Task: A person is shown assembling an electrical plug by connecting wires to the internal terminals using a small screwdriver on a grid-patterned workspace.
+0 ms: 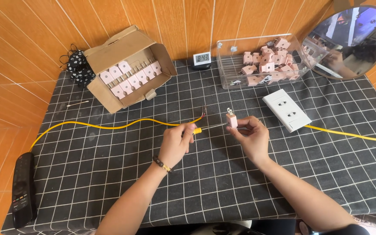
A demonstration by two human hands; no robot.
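Above the black gridded tablecloth, just left of the white socket plate, our right hand grasps a pink plug, prongs up. Our left hand grips a yellow-handled screwdriver, tip at the plug; we judge a screw is being worked, calling for steady alignment.
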